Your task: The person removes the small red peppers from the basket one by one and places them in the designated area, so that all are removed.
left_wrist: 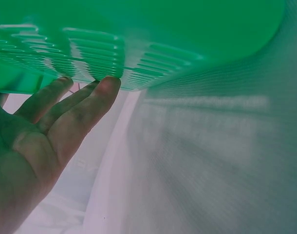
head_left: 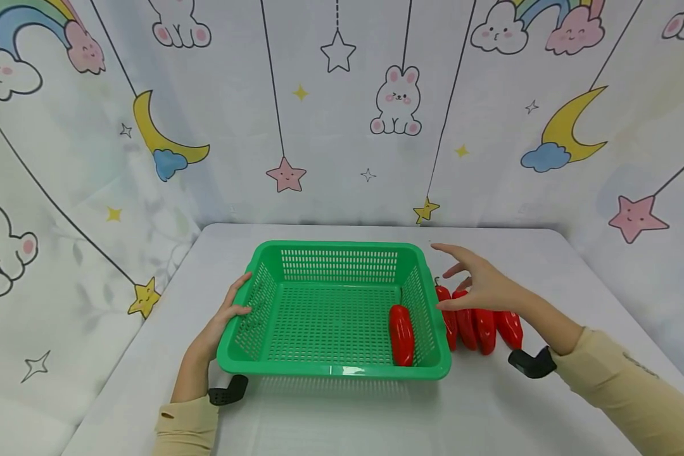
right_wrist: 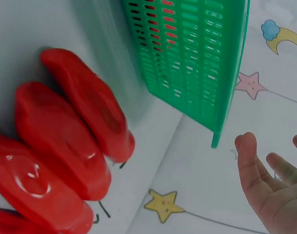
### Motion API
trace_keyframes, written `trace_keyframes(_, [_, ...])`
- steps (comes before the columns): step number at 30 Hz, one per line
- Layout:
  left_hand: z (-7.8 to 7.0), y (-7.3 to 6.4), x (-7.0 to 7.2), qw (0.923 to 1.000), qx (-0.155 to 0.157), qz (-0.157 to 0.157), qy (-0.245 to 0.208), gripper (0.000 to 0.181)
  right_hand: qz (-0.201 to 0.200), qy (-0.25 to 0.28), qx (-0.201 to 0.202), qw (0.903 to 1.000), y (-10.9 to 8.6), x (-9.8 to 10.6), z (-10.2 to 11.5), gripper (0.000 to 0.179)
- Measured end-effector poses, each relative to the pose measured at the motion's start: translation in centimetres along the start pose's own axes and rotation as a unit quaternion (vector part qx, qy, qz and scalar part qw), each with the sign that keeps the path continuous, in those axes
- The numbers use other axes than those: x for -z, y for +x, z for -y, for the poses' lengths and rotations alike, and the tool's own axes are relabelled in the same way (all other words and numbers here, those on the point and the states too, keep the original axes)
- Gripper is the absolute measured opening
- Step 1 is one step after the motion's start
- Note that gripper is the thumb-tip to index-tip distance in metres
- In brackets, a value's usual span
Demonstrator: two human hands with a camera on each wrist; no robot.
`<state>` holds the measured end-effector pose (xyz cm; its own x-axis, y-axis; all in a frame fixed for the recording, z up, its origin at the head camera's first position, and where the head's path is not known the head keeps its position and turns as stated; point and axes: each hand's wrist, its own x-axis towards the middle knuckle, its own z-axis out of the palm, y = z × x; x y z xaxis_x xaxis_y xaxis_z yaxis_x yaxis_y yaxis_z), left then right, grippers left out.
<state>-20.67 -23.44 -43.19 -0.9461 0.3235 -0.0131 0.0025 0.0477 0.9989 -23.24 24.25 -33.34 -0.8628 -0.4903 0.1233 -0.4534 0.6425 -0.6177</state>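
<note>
A green plastic basket (head_left: 330,369) with slotted walls sits on the table, and one glossy red pepper (head_left: 401,335) lies inside near its right wall. My left hand (head_left: 219,326) is at the basket's left rim. In the left wrist view, its extended fingers (left_wrist: 85,112) touch the outer wall from below the rim. To the right of the basket, several red peppers (head_left: 484,330) lie side by side. Over them hovers my right hand (head_left: 481,285), fingers spread and holding nothing, close to the right rim. The right wrist view shows this hand apart from both basket and peppers.
A white table (head_left: 376,421) carries everything, its far edge meeting a patterned curtain (head_left: 342,126) with stars, moons and rabbits. Black wrist cameras are strapped under both forearms. The basket's right wall stands close to the nearest loose pepper.
</note>
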Motion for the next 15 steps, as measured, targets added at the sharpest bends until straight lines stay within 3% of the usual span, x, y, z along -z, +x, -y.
trace_keyframes(15, [-0.1, 0.0, -0.2, 0.9999, 0.009, -0.006, -0.004, 0.069, 0.021, 0.035, 0.039, 0.9984, 1.3, -1.2, 1.4, 0.098])
